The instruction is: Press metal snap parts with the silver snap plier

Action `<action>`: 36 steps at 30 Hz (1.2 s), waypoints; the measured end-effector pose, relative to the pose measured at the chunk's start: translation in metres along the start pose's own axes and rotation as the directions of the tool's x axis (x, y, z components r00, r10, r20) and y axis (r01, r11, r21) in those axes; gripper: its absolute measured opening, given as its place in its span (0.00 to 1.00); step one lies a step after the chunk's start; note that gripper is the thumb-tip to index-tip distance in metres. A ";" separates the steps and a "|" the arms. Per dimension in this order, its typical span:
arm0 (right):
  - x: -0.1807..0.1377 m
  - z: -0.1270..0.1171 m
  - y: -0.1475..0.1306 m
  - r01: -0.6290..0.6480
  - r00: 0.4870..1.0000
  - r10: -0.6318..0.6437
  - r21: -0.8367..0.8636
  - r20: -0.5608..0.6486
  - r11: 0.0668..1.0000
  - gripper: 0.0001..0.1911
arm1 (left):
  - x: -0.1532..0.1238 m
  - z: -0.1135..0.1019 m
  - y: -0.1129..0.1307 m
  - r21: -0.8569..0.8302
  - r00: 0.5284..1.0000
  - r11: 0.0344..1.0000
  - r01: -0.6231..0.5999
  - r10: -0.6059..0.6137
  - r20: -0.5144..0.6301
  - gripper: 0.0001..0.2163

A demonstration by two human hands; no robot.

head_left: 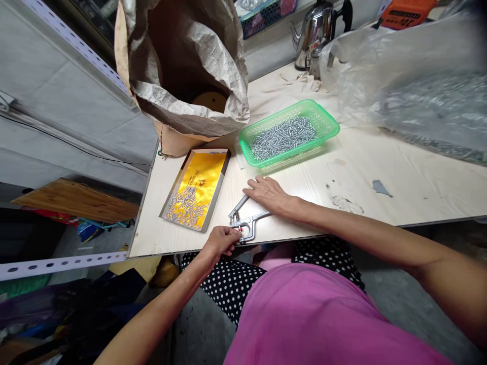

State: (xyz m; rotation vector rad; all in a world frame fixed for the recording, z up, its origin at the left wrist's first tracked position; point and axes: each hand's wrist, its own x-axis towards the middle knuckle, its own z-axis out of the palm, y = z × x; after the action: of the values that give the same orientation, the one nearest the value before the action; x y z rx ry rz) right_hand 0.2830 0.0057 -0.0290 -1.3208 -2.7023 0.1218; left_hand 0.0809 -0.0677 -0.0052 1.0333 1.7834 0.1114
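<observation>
A pair of grey metal snap-fastener pliers (249,223) with a spring lies at the table's front edge, its handles spread. My right hand (268,195) is laid across both handles, fingers over the upper one and palm by the lower one. At the jaws, my left hand (222,241) is closed in a pinch; a small red part shows by the fingertips, too small to name. Left of the pliers is a shallow box (211,205) with a yellow cloth lining (201,170) and a heap of small metal pins (186,208).
Behind my right hand stands a green plastic basket (327,129) full of small metal pins (283,137). A large open paper sack (178,126) is at the back left. A clear plastic bag (418,101) lies at right, a metal kettle (314,35) at the back.
</observation>
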 end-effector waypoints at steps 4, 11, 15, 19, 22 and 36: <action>0.017 0.011 0.007 0.112 0.994 -0.110 -0.079 0.020 0.991 0.13 | -0.001 0.001 0.002 0.028 1.000 1.000 0.012 -0.011 -0.006 0.13; 0.016 0.006 0.015 0.166 0.985 -0.169 -0.116 -0.018 0.979 0.13 | 0.006 -0.002 0.004 0.058 0.994 0.996 0.067 -0.072 0.077 0.16; 0.015 0.004 0.014 0.143 0.989 -0.142 -0.068 0.030 0.987 0.14 | 0.005 -0.001 0.007 0.024 0.993 0.997 0.076 -0.078 0.087 0.18; 0.006 0.006 0.013 0.067 0.997 -0.069 0.073 0.037 0.995 0.13 | 0.003 -0.001 0.008 0.016 0.994 0.997 0.082 -0.083 0.066 0.16; -0.009 0.012 0.018 0.012 0.999 -0.019 0.174 0.039 0.985 0.37 | 0.004 -0.002 0.007 0.017 0.994 0.997 0.082 -0.083 0.065 0.15; -0.031 0.006 0.020 0.044 0.996 -0.054 0.139 0.069 0.989 0.38 | 0.010 -0.001 0.005 0.026 0.990 0.997 0.077 -0.080 0.113 0.15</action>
State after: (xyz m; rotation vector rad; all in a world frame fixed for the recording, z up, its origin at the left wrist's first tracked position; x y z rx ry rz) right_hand 0.3160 -0.0065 -0.0397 -1.2327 -2.7278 0.3505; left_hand 0.0819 -0.0572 -0.0087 0.9646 1.7218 -0.0157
